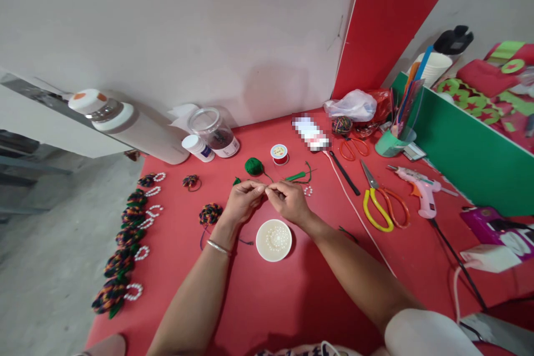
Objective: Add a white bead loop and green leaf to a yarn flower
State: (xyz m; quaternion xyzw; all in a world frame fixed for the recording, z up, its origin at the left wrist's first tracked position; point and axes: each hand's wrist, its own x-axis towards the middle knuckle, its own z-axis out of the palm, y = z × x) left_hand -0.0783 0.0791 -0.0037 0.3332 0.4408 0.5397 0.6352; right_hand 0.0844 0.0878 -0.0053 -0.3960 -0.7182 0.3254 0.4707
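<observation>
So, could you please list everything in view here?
Table: one, red, beneath the hands
Yarn pieces: at least eight, multicoloured, mostly left
Bead loops: several, white, left
Bowl: one, white, between forearms
Beads: many, white, in bowl
Yarn ball: one, green, centre
Spool: one, red and white, centre
Phone: one, dark-edged, back
Scissors: two pairs, orange and yellow-orange handles, right
Glue gun: one, pink, right
Tool cup: one, green, right
Partition: one, green, right
Charger: one, white, lower right
Plastic bags: two, white and red, back
Flask: one, white, left
Jar: one, clear, back left
Bottle: one, white, by jar
Left hand: one, bare, centre
Right hand: one, bare, centre
</observation>
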